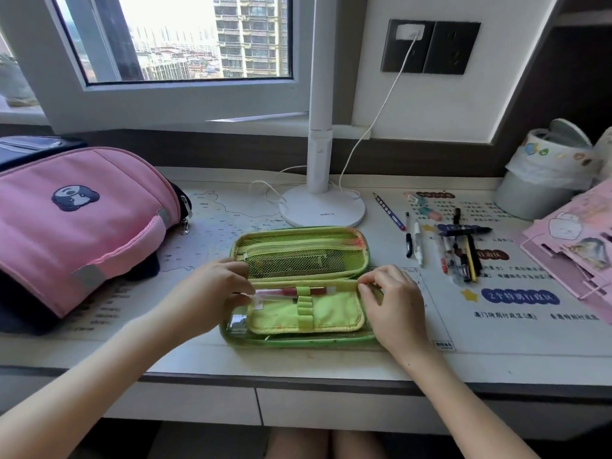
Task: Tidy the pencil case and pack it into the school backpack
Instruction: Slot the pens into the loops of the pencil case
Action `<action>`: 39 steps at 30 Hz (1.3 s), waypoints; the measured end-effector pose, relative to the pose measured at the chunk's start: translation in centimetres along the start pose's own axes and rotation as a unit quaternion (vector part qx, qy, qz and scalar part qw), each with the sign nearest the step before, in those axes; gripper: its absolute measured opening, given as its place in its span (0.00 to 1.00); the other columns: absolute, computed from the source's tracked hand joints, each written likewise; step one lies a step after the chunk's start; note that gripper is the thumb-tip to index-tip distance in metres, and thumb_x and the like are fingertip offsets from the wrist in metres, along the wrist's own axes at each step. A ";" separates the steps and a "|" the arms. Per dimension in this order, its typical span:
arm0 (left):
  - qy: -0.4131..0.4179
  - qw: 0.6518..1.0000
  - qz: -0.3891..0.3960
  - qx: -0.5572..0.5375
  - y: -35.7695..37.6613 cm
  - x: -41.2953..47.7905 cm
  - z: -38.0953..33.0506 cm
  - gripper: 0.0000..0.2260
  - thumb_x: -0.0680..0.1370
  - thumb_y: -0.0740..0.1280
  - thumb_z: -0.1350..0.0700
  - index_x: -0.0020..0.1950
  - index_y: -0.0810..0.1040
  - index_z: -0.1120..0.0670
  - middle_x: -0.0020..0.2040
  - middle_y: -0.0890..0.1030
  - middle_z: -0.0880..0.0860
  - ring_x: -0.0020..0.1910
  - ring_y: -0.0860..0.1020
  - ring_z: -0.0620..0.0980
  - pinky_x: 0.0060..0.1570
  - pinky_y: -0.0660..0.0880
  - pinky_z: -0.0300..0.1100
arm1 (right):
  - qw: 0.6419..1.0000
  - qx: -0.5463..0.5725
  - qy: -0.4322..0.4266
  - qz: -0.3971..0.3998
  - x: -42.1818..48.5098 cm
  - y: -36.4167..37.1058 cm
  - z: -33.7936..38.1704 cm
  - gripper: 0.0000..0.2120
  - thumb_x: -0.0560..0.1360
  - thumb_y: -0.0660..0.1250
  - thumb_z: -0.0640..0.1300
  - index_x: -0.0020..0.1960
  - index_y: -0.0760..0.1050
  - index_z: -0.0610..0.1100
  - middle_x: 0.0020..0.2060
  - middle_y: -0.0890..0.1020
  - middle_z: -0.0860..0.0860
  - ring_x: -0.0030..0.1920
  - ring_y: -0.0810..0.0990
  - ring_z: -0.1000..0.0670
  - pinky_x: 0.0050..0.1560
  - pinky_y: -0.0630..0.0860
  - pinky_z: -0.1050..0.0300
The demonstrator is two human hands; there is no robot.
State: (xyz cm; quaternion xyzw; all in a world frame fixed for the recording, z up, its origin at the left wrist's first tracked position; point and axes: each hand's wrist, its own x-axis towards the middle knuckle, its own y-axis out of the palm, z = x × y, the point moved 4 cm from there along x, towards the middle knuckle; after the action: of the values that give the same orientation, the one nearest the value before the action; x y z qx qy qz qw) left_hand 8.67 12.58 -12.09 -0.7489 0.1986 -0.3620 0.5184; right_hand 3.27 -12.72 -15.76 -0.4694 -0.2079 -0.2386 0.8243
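A green pencil case (331, 313) lies open in the middle of the desk, its mesh-pocket lid (301, 251) folded back. Inside, a flap with elastic loops holds a red pen (291, 290) and a clear pen (275, 297). My left hand (212, 293) grips the left end of the clear pen at the flap. My right hand (394, 303) pinches the flap's upper right corner. The pink school backpack (79, 220) lies flat at the left of the desk. Several loose pens and pencils (457, 246) lie to the right of the case.
A white desk lamp (323, 207) stands just behind the case, its cable running to a wall socket (430, 46). A white bin (546, 180) and a pink paper craft (576, 246) sit at the far right. A printed mat (513, 313) covers the desk.
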 end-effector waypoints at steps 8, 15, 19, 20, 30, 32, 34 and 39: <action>0.043 0.999 -0.013 -0.005 2.2 1.8 -2.9 0.04 0.66 0.76 0.60 0.38 0.83 0.53 0.32 0.77 0.48 0.32 0.72 0.49 0.32 0.76 0.41 | 1.000 0.002 0.010 0.000 -0.1 0.4 -0.4 0.02 0.70 0.70 0.38 0.42 0.80 0.43 0.40 0.79 0.51 0.43 0.76 0.49 0.45 0.73 0.54; -0.039 0.999 -0.033 0.002 2.8 2.8 -3.4 0.06 0.67 0.74 0.58 0.38 0.79 0.53 0.37 0.78 0.50 0.39 0.73 0.51 0.38 0.69 0.40 | 0.997 -0.014 0.054 -0.061 1.8 -1.8 -2.8 0.06 0.75 0.65 0.40 0.42 0.80 0.41 0.34 0.81 0.50 0.33 0.77 0.51 0.34 0.74 0.57; -0.063 0.998 -0.012 -0.001 2.6 2.1 -2.1 0.04 0.68 0.74 0.59 0.37 0.81 0.51 0.36 0.76 0.49 0.38 0.73 0.51 0.37 0.69 0.42 | 0.975 -0.158 0.153 -0.041 5.8 -1.7 -7.9 0.11 0.75 0.63 0.44 0.43 0.80 0.39 0.36 0.82 0.45 0.35 0.78 0.45 0.36 0.75 0.55; -0.071 0.997 -0.009 -0.005 2.6 1.9 -2.0 0.03 0.69 0.73 0.58 0.38 0.81 0.51 0.36 0.76 0.48 0.38 0.72 0.50 0.38 0.68 0.41 | 0.967 -0.197 0.160 -0.014 6.6 -1.2 -8.4 0.12 0.75 0.64 0.47 0.44 0.79 0.39 0.39 0.82 0.45 0.38 0.79 0.45 0.38 0.75 0.54; -0.072 0.997 -0.019 0.025 2.1 2.0 -2.5 0.02 0.70 0.72 0.58 0.40 0.81 0.51 0.38 0.78 0.49 0.40 0.73 0.50 0.40 0.71 0.43 | 0.902 -0.328 0.270 0.071 10.1 0.3 -8.9 0.12 0.78 0.61 0.48 0.44 0.76 0.40 0.36 0.77 0.46 0.35 0.76 0.47 0.30 0.66 0.61; -0.058 0.996 -0.068 0.027 1.3 2.1 -2.5 0.02 0.70 0.71 0.54 0.40 0.81 0.52 0.39 0.78 0.50 0.39 0.74 0.51 0.38 0.73 0.44 | 0.937 -0.217 0.271 0.024 9.3 -1.8 -7.5 0.13 0.78 0.61 0.48 0.43 0.77 0.40 0.35 0.79 0.47 0.32 0.75 0.48 0.27 0.60 0.62; -0.073 0.991 -0.108 0.002 0.2 2.3 -2.8 0.12 0.73 0.64 0.46 0.42 0.81 0.53 0.41 0.79 0.50 0.40 0.75 0.50 0.39 0.72 0.44 | 0.972 -0.019 0.232 0.024 7.7 -3.4 -4.4 0.12 0.77 0.63 0.48 0.40 0.77 0.42 0.32 0.79 0.48 0.28 0.73 0.52 0.26 0.61 0.62; -0.175 0.898 -0.091 -0.393 -0.8 3.0 -6.4 0.15 0.71 0.62 0.44 0.53 0.79 0.48 0.49 0.82 0.46 0.48 0.80 0.44 0.43 0.77 0.36 | 0.867 0.422 0.197 0.174 0.9 -3.0 6.2 0.08 0.73 0.66 0.47 0.43 0.78 0.42 0.32 0.79 0.51 0.32 0.75 0.57 0.33 0.71 0.66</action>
State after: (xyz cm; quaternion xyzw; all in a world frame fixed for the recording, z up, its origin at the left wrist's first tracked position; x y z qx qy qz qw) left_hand 5.82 6.87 -9.05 -0.9578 0.1616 -0.1630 0.1733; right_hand 1.53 -8.80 -10.28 -0.0483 -0.0365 -0.0681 0.9958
